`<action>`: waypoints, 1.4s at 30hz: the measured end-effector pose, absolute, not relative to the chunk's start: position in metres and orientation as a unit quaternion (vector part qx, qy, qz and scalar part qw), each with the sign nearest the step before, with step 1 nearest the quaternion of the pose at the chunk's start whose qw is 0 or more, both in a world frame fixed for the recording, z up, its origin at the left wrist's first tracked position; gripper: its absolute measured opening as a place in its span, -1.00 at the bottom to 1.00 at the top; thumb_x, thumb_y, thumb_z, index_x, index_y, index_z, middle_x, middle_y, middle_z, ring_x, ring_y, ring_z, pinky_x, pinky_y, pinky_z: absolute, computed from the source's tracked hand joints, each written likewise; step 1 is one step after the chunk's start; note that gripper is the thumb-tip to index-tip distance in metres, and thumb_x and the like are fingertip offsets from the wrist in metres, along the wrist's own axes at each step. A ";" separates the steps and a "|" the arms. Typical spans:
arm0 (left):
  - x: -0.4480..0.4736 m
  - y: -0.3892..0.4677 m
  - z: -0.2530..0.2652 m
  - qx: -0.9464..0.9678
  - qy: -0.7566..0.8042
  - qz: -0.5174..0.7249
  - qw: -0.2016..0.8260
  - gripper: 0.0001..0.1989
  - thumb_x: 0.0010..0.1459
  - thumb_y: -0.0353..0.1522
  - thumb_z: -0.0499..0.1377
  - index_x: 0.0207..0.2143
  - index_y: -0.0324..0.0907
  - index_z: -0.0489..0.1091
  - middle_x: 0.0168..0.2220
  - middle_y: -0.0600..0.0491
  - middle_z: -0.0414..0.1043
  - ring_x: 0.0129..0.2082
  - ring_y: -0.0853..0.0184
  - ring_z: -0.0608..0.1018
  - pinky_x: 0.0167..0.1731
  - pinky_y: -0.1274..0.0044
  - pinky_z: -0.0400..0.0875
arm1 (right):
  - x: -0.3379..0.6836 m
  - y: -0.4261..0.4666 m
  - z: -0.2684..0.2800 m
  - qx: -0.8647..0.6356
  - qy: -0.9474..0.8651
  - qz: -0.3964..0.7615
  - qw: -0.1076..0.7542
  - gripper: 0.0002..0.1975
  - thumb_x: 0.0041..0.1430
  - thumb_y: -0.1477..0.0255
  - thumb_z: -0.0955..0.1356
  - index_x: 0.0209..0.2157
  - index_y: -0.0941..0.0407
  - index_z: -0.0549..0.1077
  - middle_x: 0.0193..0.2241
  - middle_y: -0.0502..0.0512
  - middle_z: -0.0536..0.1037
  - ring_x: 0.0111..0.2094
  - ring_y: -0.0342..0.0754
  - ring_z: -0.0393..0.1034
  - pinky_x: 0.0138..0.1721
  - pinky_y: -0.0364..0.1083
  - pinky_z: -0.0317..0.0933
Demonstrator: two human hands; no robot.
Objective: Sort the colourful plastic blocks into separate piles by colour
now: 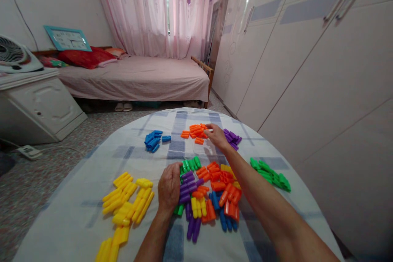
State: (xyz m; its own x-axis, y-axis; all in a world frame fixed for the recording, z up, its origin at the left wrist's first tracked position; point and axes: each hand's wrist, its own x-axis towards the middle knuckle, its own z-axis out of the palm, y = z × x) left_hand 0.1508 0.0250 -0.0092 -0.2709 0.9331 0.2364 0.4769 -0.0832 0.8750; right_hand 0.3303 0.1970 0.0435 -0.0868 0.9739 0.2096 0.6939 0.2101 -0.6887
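Observation:
My left hand [170,188] rests against the left side of a mixed heap, its fingers stretched along green building pieces [190,165] and purple building pieces [188,187]. In the same heap are orange [232,196], blue [223,215] and yellow pieces [199,207], all of plastic and shaped like joined round-ended tubes. My right hand [217,136] reaches across to a small orange pile [196,130] at the table's far side. Its thumb and forefinger are a little apart at that pile's right edge; the other fingers are partly hidden.
Single-colour piles surround the heap: yellow [123,204] at left, blue [152,141] at far left, purple [232,138] at far right, green [270,174] at right. A checked cloth covers the round table [76,213]. Beyond stand a bed [138,75] and a wardrobe [307,69].

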 end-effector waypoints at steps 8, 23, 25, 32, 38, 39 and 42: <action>0.150 0.026 -0.009 0.561 0.638 0.475 0.229 -0.55 0.26 -0.16 -0.19 -0.23 -0.15 0.43 -0.24 -0.01 0.50 -0.16 0.25 0.49 -0.10 0.39 0.34 | 0.390 0.119 0.041 -0.447 -0.813 0.346 0.135 -0.60 -0.01 0.38 0.39 -0.07 0.14 0.46 -0.19 0.10 0.53 -0.24 -0.07 0.40 -0.24 -0.12 0.27; 0.150 0.027 -0.012 0.561 0.638 0.478 0.225 -0.54 0.26 -0.15 -0.20 -0.23 -0.14 0.44 -0.24 0.00 0.50 -0.16 0.25 0.50 -0.11 0.40 0.35 | 0.384 0.106 0.034 -0.470 -0.790 0.370 0.135 -0.63 -0.13 0.45 0.44 -0.19 0.17 0.45 -0.48 -0.07 0.37 -0.46 -0.17 0.23 -0.43 -0.19 0.11; 0.150 0.027 -0.012 0.559 0.637 0.478 0.229 -0.55 0.27 -0.15 -0.20 -0.22 -0.13 0.43 -0.23 0.00 0.50 -0.17 0.26 0.50 -0.11 0.40 0.35 | 0.387 0.107 0.031 -0.460 -0.777 0.402 0.153 -0.73 -0.13 0.45 0.43 -0.30 0.17 0.44 -0.49 -0.07 0.38 -0.47 -0.18 0.23 -0.45 -0.20 0.10; 0.150 0.026 -0.012 0.562 0.635 0.477 0.231 -0.56 0.27 -0.16 -0.19 -0.23 -0.13 0.43 -0.24 0.00 0.49 -0.18 0.26 0.49 -0.12 0.41 0.34 | 0.390 0.123 0.027 -0.468 -0.732 0.431 0.245 -0.77 -0.03 0.30 0.39 -0.39 0.16 0.40 -0.49 -0.02 0.46 -0.47 -0.16 0.31 -0.45 -0.18 0.16; 0.150 0.026 -0.012 0.561 0.631 0.479 0.241 -0.56 0.28 -0.17 -0.20 -0.22 -0.14 0.42 -0.21 0.00 0.48 -0.15 0.26 0.47 -0.09 0.40 0.31 | 0.357 0.159 0.034 -0.519 -0.706 0.353 0.326 -0.81 0.01 0.38 0.35 -0.32 0.18 0.45 -0.41 0.05 0.53 -0.40 -0.11 0.39 -0.36 -0.14 0.27; 0.150 0.025 -0.012 0.560 0.629 0.480 0.244 -0.56 0.28 -0.17 -0.20 -0.21 -0.14 0.42 -0.21 0.00 0.48 -0.14 0.26 0.46 -0.08 0.40 0.31 | 0.349 0.167 0.034 -0.533 -0.698 0.348 0.328 -0.81 0.01 0.42 0.34 -0.30 0.18 0.46 -0.40 0.05 0.54 -0.40 -0.12 0.40 -0.35 -0.14 0.28; 0.150 0.025 -0.011 0.556 0.631 0.480 0.249 -0.56 0.27 -0.16 -0.19 -0.22 -0.14 0.42 -0.20 -0.01 0.48 -0.13 0.25 0.46 -0.07 0.39 0.31 | 0.328 0.189 0.033 -0.571 -0.676 0.323 0.335 -0.78 0.02 0.49 0.32 -0.24 0.19 0.46 -0.34 0.07 0.55 -0.36 -0.11 0.43 -0.30 -0.11 0.31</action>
